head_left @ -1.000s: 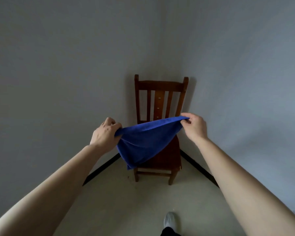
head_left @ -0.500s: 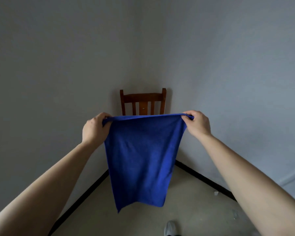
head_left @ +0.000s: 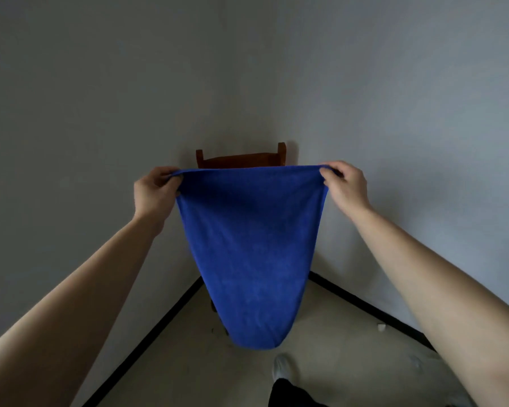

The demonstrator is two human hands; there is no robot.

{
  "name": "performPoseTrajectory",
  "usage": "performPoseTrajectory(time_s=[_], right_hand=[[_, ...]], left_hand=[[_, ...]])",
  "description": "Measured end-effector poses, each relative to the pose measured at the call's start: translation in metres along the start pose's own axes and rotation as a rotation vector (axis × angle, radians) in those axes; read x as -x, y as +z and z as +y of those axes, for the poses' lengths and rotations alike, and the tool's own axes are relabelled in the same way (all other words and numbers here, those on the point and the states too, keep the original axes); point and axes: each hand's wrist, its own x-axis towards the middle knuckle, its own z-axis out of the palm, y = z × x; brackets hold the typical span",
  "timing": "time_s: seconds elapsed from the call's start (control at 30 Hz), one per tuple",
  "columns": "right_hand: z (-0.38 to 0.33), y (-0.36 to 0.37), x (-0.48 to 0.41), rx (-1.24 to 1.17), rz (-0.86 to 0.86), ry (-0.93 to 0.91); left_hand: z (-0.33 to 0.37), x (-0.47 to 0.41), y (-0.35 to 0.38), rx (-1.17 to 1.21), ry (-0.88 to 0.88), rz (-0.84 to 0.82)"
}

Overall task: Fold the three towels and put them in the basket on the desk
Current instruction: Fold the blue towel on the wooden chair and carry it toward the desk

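Both hands, left [head_left: 155,190] at nine o'clock and right [head_left: 346,186] at three, pinched the top corners of the towel [head_left: 249,254] hanging before the chair [head_left: 241,160], apparently spread for folding; next, bring corners together.

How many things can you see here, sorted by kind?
Blue towel: 1, held up at its top corners by the left hand and right hand
Wooden chair: 1, mostly hidden behind the towel
White shoe: 1
Small white bits on the floor: 1 clear, others too faint to count
Total: 4
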Motion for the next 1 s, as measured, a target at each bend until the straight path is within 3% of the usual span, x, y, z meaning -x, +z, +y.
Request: performPoseTrajectory(time_s=[0.13, 0.43, 0.73, 1.0], right_hand=[[0.012, 0.027, -0.065, -0.078, -0.022, 0.063], [0.0, 0.05, -0.129, -0.151, -0.003, 0.031], [0.05, 0.047, -0.076, 0.036, -0.011, 0.08], [0.135, 0.037, 0.026, 0.248, -0.106, 0.186]], left_hand=[[-0.004, -0.054, 0.032, -0.015, -0.055, 0.001], [0.014, -0.112, 0.071, -0.034, 0.036, 0.102], [-0.04, -0.059, 0.061, -0.257, 0.064, 0.068], [-0.127, 0.04, 0.042, -0.503, -0.005, -0.105]])
